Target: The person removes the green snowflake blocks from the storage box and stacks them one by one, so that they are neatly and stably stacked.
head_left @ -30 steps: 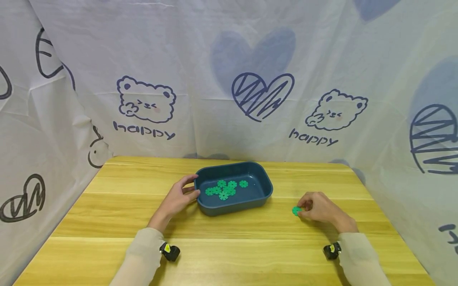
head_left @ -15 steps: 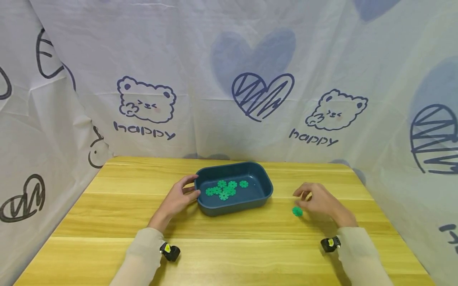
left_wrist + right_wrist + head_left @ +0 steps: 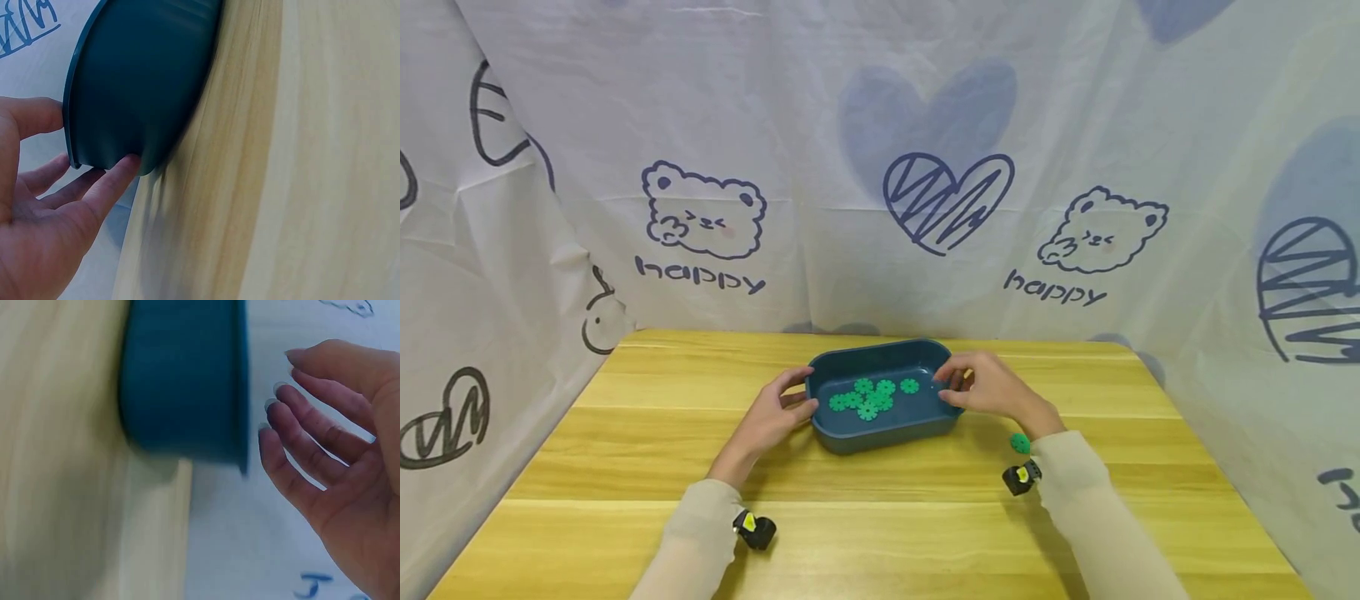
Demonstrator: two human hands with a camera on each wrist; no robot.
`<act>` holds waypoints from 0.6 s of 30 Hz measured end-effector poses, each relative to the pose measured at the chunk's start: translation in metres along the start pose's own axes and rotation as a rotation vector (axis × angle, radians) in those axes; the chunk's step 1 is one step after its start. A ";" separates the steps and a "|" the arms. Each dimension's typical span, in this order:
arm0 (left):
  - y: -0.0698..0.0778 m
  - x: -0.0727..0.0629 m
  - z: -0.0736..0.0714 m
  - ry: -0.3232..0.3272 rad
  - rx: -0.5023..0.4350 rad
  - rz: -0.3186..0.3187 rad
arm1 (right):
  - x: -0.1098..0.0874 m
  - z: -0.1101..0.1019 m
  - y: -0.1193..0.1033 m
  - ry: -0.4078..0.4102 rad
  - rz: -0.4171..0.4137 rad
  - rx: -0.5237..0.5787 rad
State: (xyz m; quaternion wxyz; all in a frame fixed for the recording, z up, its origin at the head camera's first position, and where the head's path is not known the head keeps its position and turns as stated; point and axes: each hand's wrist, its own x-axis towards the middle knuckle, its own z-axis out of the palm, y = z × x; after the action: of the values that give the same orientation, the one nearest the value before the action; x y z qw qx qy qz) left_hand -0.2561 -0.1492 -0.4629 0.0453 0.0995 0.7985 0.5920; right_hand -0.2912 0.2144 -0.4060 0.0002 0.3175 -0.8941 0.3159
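A dark blue-green rectangular plastic basin [image 3: 880, 439] stands on the table, with several green notched plastic discs [image 3: 868, 410] lying on its floor. My left hand [image 3: 772, 417] holds the basin's left end, thumb and fingers spread against the wall and rim; in the left wrist view the fingertips [image 3: 130, 161] meet the outer wall. Over the basin's right end is my right hand [image 3: 988, 387], its fingers bent loosely and apart. Nothing is between them in the right wrist view, where the hand [image 3: 337, 444] hovers beside the rim. One green disc [image 3: 1020, 442] lies on the table under the right wrist.
The wooden table [image 3: 880, 533] ends at the back against a white cloth [image 3: 820, 108] with drawn bears and hearts. Cloth also hangs at both sides. A small black camera [image 3: 755, 530] sits at the left wrist, another camera [image 3: 1021, 478] at the right.
My right hand has let go of the green disc on the table, lifted and moved left to the basin's right end. The left hand and the basin stay in place.
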 end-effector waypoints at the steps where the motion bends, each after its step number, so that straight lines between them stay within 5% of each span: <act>1: 0.000 0.000 0.000 -0.001 0.000 0.000 | 0.005 0.004 -0.002 -0.015 -0.002 0.004; 18: 0.000 -0.001 -0.001 -0.006 -0.002 0.006 | 0.055 0.064 -0.019 -0.206 -0.052 -0.050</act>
State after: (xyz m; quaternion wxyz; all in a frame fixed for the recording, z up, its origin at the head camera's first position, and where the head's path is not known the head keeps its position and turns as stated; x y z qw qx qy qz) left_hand -0.2557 -0.1498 -0.4628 0.0462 0.1036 0.7975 0.5926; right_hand -0.3122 0.1359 -0.4354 -0.0754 0.3714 -0.8884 0.2591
